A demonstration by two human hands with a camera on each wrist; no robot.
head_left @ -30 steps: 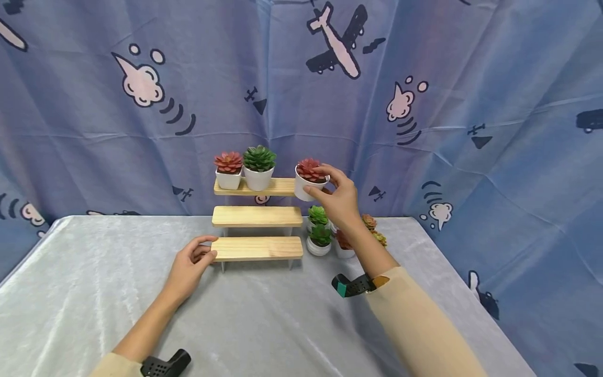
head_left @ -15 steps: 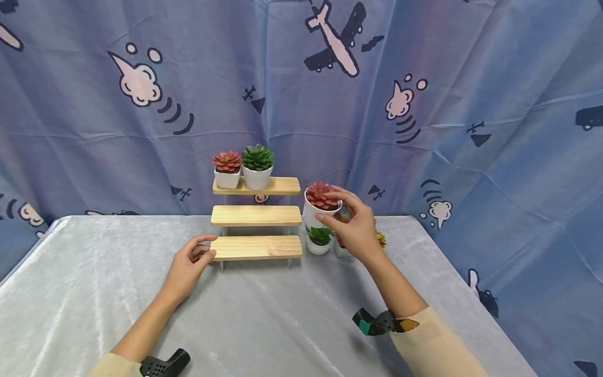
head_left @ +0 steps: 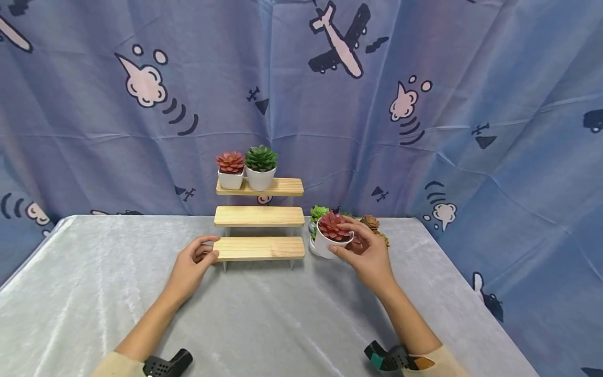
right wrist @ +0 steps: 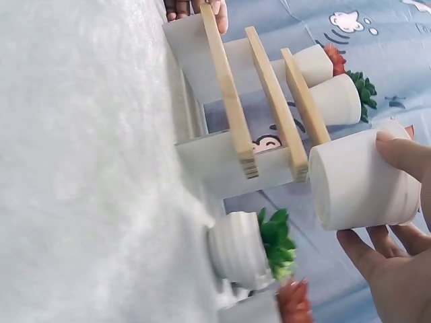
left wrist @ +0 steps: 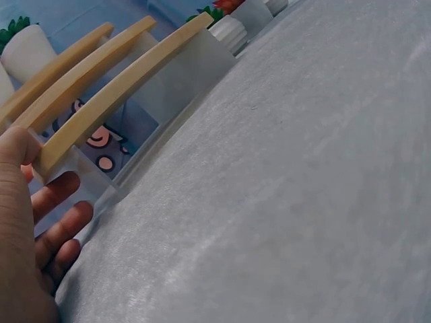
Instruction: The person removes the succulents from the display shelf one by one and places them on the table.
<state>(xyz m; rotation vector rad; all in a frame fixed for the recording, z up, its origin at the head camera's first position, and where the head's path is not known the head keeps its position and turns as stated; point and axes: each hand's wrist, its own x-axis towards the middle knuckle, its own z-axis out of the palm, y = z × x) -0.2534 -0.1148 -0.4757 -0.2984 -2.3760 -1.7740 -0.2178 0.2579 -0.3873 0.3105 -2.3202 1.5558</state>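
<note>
My right hand (head_left: 374, 264) pinches the rim of a round white pot with a red succulent (head_left: 331, 226) between thumb and fingers. It holds the pot off the table, to the right of the three-step wooden shelf (head_left: 259, 248); the white side of the potted succulent (right wrist: 360, 178) shows large in the right wrist view. At the shelf's left end, my left hand (head_left: 188, 267) grips the lowest board, thumb on the wood in the left wrist view. On the top board stand a red succulent in a square pot (head_left: 231, 179) and a green succulent (head_left: 260, 178).
Behind the held pot, several more small succulents crowd the table right of the shelf, partly hidden; a green succulent in a ribbed pot (right wrist: 239, 249) is among them. A grey cloth (head_left: 264, 324) covers the table. A blue patterned curtain (head_left: 301, 94) hangs behind.
My right hand has carried the red succulent away from the top board's right end, downward and slightly right, toward the group of pots. My left hand stays on the lowest board.
</note>
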